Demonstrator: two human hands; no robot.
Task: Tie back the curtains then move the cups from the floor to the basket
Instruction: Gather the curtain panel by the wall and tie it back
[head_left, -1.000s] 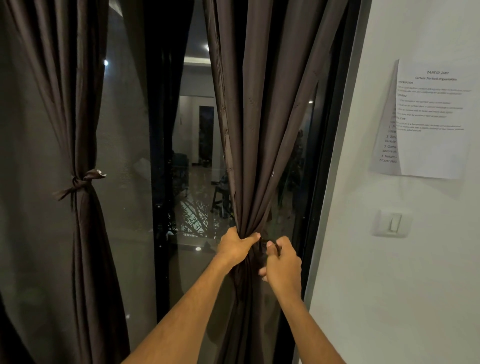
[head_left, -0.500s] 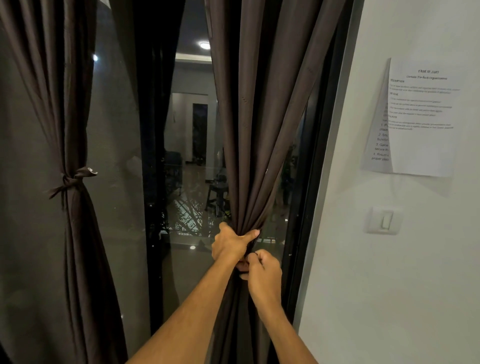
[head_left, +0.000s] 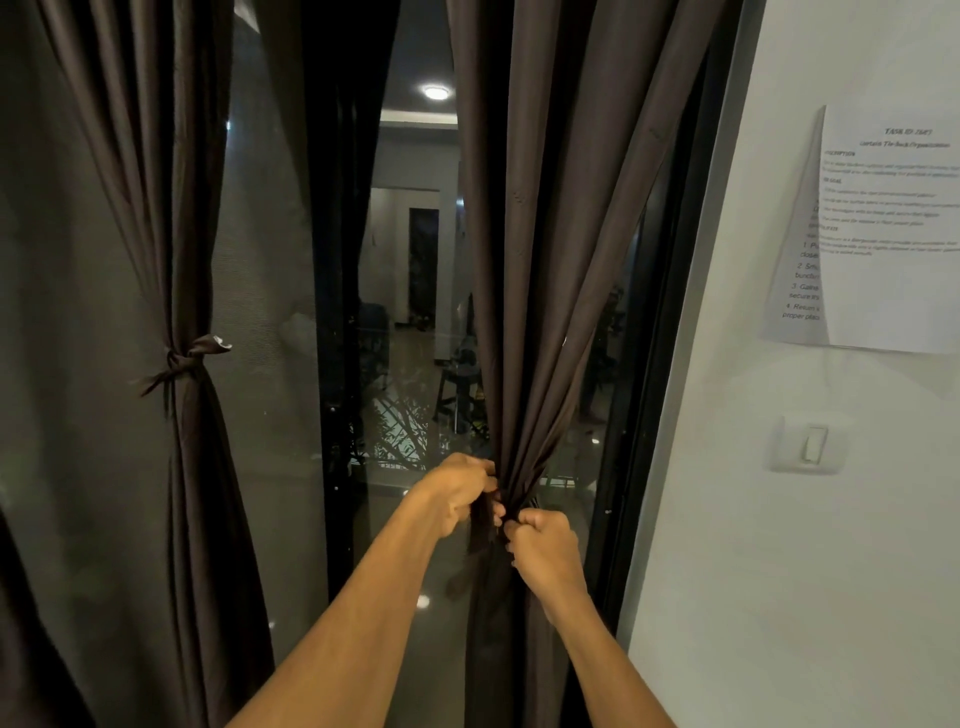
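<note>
**A:** Where is the curtain being worked on?

**B:** The dark brown fabric curtain (head_left: 545, 260) on the right hangs against the black-framed glass door (head_left: 670, 364), beside the white wall (head_left: 779, 571). Low down, its folds are drawn into a narrow gather between the two hands.

**A:** And the hands?

**B:** The left hand (head_left: 457, 493) is on the left of the gather, fingers curled round a dark cloth strip (head_left: 479, 527) that hangs below them. The right hand (head_left: 545, 545) is just right of the gather and a little lower, closed in a fist with its fingertips pinching in at the cloth. I cannot tell whether it pinches the strip or a fold.

**A:** What differs from half a second ago?

**B:** Then the left hand wrapped across the front of the bundle, with the right tucked directly beneath it. Now they have parted to either side.

**A:** Anything else?

**B:** The matching left curtain (head_left: 171, 208) is cinched by a knotted tie (head_left: 182, 358). Printed paper sheets (head_left: 883, 234) and a white light switch (head_left: 808, 447) are on the wall.
</note>
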